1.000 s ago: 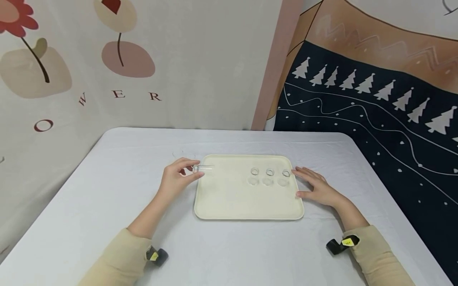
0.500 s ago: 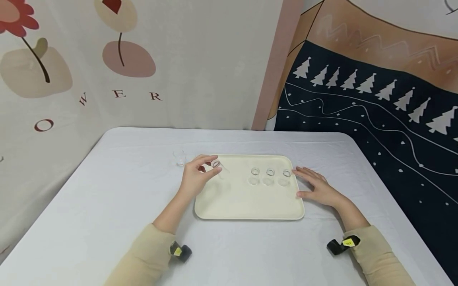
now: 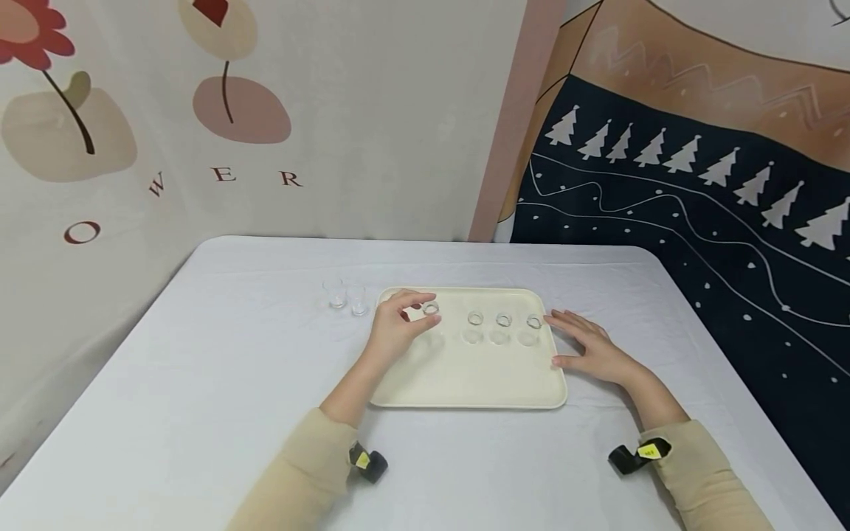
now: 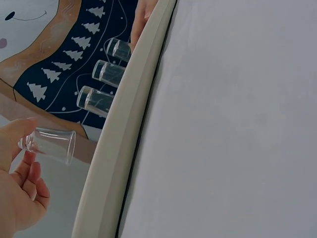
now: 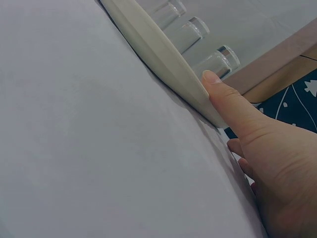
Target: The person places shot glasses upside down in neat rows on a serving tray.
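Observation:
My left hand (image 3: 393, 330) pinches a small clear shot glass (image 4: 52, 144) by its thick base, between thumb and fingertips. The glass is upside down, its mouth pointing down over the left half of a cream tray (image 3: 465, 380). To its right on the tray, three like glasses stand base up in a row: a left one (image 3: 474, 328), a middle one (image 3: 502, 328) and a right one (image 3: 531, 330). My right hand (image 3: 587, 348) rests at the tray's right edge with fingers spread, its thumb (image 5: 230, 96) against the rim beside the nearest glass.
Left of the tray, two more clear glasses, one farther left (image 3: 337, 296) and one nearer the tray (image 3: 358, 302), stand on the white tablecloth (image 3: 199, 383). Printed cloth hangings (image 3: 372, 133) rise behind the table.
My left hand has carried the glass rightward from the tray's left edge to above its left half, turning it from lying sideways to mouth down. My right hand has stayed at the tray edge.

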A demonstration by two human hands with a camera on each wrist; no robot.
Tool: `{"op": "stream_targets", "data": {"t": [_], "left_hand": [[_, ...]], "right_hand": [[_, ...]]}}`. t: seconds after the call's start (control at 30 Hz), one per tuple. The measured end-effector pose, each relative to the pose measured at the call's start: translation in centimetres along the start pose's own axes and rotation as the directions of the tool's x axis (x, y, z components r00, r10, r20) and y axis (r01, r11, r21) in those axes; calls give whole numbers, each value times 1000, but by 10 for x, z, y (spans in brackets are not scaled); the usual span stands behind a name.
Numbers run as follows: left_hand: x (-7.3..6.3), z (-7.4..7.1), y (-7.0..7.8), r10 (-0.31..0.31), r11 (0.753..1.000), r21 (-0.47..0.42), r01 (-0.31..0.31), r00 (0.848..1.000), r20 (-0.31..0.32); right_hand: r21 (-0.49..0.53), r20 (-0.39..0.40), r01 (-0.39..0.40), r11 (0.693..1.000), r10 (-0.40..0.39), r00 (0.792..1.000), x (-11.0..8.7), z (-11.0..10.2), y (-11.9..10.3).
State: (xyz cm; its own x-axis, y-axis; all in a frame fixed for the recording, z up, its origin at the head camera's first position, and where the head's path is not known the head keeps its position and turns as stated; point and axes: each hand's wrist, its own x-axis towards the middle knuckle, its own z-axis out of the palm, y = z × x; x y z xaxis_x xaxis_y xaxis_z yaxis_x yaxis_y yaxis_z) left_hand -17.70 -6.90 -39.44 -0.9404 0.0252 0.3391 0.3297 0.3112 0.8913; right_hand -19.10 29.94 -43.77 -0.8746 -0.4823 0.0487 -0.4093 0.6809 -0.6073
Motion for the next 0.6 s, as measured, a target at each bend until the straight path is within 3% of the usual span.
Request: {"op": "stream_targets", "data": {"t": [0.4,0.6], "left_hand": [[2,16,-5,1,999,44,-4,998,68],[1,21,-8,-55,997,66,49,994,96]], "right_hand": [[2,-2,-1,1000,1,1000,0,0,1],[9,-1,-4,1000,4,1000,0,0,-1]]}}
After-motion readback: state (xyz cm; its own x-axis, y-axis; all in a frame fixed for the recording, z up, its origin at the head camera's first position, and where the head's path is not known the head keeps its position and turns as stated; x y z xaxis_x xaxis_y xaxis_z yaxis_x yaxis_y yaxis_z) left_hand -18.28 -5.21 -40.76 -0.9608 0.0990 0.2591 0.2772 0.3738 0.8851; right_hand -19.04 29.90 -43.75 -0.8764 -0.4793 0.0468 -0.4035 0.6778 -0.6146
